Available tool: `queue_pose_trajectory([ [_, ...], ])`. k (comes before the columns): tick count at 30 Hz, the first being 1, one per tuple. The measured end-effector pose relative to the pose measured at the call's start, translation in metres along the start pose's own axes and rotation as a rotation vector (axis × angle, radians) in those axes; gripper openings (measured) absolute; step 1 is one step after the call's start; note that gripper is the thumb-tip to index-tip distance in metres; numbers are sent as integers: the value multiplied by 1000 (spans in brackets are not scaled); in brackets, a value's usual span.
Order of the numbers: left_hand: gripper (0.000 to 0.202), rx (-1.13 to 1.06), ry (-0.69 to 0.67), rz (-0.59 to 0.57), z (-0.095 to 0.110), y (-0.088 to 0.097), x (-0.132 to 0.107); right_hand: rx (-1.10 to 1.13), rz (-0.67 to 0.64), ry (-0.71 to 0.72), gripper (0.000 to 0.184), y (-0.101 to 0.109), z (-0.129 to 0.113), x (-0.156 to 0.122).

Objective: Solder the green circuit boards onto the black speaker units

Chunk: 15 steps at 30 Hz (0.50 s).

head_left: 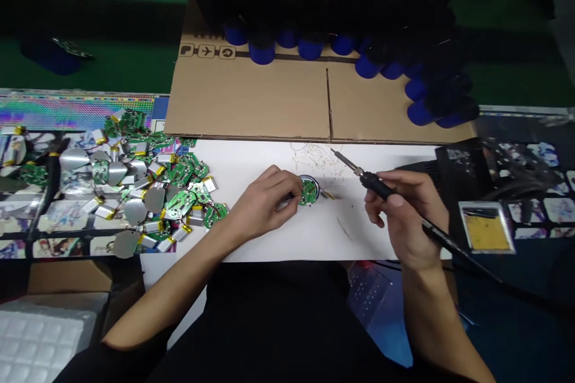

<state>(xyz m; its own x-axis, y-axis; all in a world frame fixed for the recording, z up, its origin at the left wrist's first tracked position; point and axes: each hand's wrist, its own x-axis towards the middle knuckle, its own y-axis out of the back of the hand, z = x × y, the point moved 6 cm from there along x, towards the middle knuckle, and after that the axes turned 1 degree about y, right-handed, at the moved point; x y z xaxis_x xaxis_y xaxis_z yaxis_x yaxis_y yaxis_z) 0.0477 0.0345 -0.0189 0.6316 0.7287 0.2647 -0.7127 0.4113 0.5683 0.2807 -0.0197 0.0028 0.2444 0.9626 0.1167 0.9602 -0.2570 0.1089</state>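
Observation:
My left hand (265, 203) rests on a white sheet (278, 239) and pinches a small round green circuit board (308, 191) with a silver part behind it. My right hand (404, 215) is closed around the black handle of a soldering iron (377, 185). Its metal tip (342, 158) points up and left, a short way above and right of the board, not touching it. The iron's black cable runs off to the lower right.
A heap of green circuit boards with silver batteries (157, 191) lies left of the sheet. A flattened cardboard box (278, 102) lies behind, with blue-and-black cylinders (309, 48) on it. A soldering stand with a yellow sponge (487, 230) sits right. White foam (36, 341) is lower left.

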Motion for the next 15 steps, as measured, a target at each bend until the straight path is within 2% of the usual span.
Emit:
queue_pose_trajectory([
  [5,13,-48,25,-34,-2,3,2,-252,151,84,15,22,6,-9],
  [7,12,-63,39,-43,-4,3,1,-268,91,106,13,19,3,-11],
  [12,12,-81,48,-43,-6,3,1,-289,-158,150,12,-1,-9,-7],
  [15,11,-88,63,-52,-7,2,2,-297,-225,129,12,-8,-9,-6],
])
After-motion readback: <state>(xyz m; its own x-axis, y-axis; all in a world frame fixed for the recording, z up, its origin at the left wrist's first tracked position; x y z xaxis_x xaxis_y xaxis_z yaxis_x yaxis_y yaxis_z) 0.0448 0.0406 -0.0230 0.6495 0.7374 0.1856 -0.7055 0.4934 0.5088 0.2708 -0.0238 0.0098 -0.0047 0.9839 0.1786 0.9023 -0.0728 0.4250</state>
